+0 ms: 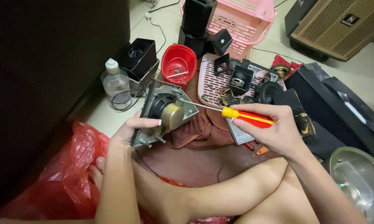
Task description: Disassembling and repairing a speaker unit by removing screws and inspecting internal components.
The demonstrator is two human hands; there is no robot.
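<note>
**Metal speaker frame held for the screwdriver**

Metal and grey, the speaker (pixel 164 112) is the landmark here, tilted up on its edge above a brown cloth (pixel 199 128). Behind it stands a pink basket (pixel 247 20); behind and to its left, a black box (pixel 138 56); just behind it, a red bowl (pixel 178 62); to its left, a clear bottle (pixel 115 85).

Left hand (pixel 131 130) is clamped on the speaker's lower left edge, thumb across the frame beside the brass-coloured magnet. Right hand (pixel 278 128) is closed around the red-and-yellow handle of a screwdriver (pixel 224 111), well right of the speaker. The tool's long axis runs nearly level, right to left, its tip at the frame's upper right, beside the magnet. Whether the tip sits in a screw is too small to tell.
</note>
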